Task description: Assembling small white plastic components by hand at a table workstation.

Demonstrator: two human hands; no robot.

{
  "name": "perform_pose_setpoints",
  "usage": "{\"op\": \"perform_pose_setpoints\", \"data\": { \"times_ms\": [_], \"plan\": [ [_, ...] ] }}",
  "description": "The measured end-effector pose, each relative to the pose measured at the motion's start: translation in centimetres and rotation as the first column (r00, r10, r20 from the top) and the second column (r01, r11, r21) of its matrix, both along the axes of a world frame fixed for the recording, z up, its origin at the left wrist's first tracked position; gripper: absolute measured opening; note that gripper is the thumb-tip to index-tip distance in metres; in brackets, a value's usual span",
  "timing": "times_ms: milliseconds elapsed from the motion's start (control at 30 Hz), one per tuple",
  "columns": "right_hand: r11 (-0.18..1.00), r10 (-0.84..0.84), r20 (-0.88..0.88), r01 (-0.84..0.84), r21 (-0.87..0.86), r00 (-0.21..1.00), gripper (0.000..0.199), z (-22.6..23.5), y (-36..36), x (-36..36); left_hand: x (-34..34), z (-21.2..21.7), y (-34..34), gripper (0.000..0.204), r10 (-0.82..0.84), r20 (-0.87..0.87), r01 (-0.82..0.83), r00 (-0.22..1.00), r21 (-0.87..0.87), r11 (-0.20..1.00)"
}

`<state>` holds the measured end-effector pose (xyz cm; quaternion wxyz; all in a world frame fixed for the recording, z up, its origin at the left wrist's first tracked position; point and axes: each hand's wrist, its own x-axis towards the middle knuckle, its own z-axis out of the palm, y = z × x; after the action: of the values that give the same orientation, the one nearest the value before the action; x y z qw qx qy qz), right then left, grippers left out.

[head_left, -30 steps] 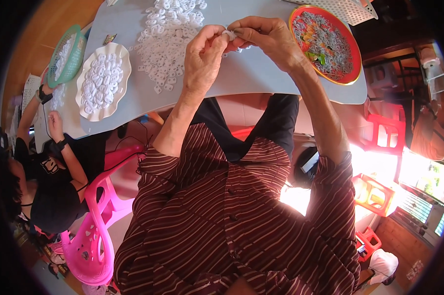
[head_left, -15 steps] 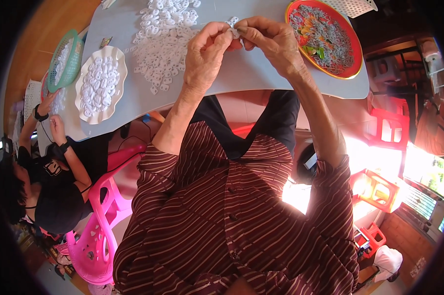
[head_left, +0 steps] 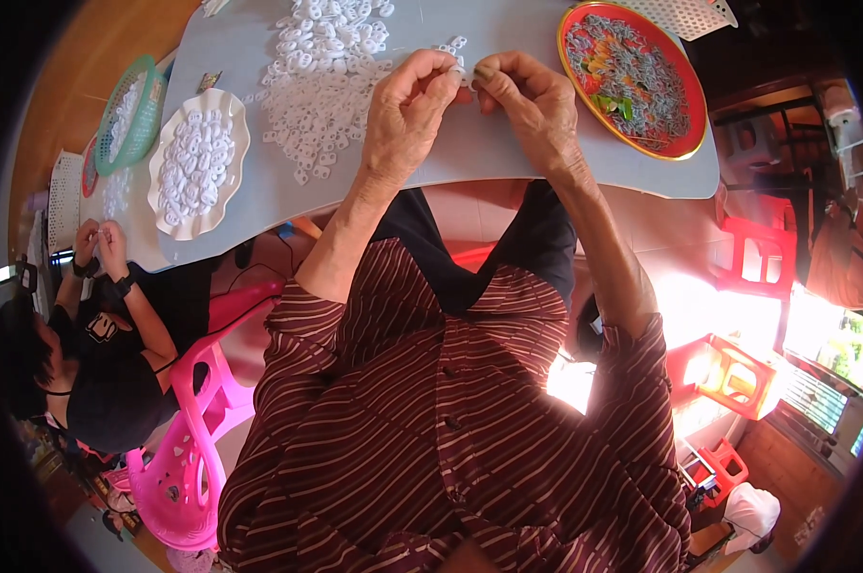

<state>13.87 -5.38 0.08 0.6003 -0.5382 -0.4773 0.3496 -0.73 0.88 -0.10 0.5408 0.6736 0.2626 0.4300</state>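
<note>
Over the table, my left hand [head_left: 414,107] is closed in a pinch, with a small white plastic piece [head_left: 467,82] at its fingertips. Facing it, my right hand [head_left: 532,107] has thumb and forefinger pressed together close by the same piece. Whatever is between those right fingers is too small to make out. A short cluster of white pieces [head_left: 453,45] lies just beyond my fingertips. Left of my left hand spreads a big heap of loose white ring-shaped pieces [head_left: 321,105]. To the right stands a red round tray [head_left: 696,129] holding many small grey metal-looking parts.
A white wavy-edged dish [head_left: 239,158] full of white pieces sits at the left, beside a green basket [head_left: 147,124]. A co-worker's hands [head_left: 102,239] are at the table's left edge. Pink chair [head_left: 188,458] and red stools [head_left: 737,377] stand on the floor.
My hands have come down slightly, and a small gap now shows between their fingertips. The co-worker's hand has left the green basket and met the other hand.
</note>
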Motion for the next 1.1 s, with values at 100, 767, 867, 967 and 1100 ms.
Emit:
{"op": "perform_pose_setpoints", "data": {
  "times_ms": [100,767,867,967,1100],
  "plan": [
    [0.998,-0.057,-0.077,0.058,0.017,0.995,0.015,-0.6,0.0,0.5,-0.2,-0.1,0.3,0.016,0.029,-0.024,-0.03,0.999,-0.035,0.999],
    [0.999,-0.021,-0.211,0.029,0.035,0.977,0.014,-0.4,-0.5,0.0,-0.2,1.2,0.8,0.007,0.2,-0.182,-0.058,0.963,0.582,0.811],
    [0.999,0.001,-0.147,0.004,0.039,0.989,0.014,-0.5,-0.5,0.1,0.7,0.4,0.0,0.009,0.147,-0.157,-0.071,0.977,0.407,0.911],
    [0.999,0.017,-0.108,-0.014,0.029,0.994,0.013,-0.6,-0.4,0.2,1.0,0.1,0.2,0.011,0.052,-0.09,-0.019,0.995,0.332,0.943],
    [0.998,-0.019,-0.047,0.022,0.056,0.999,0.011,-0.7,-0.3,0.1,0.8,0.3,0.1,0.009,0.029,-0.096,-0.001,0.995,0.28,0.96]
  ]
}}
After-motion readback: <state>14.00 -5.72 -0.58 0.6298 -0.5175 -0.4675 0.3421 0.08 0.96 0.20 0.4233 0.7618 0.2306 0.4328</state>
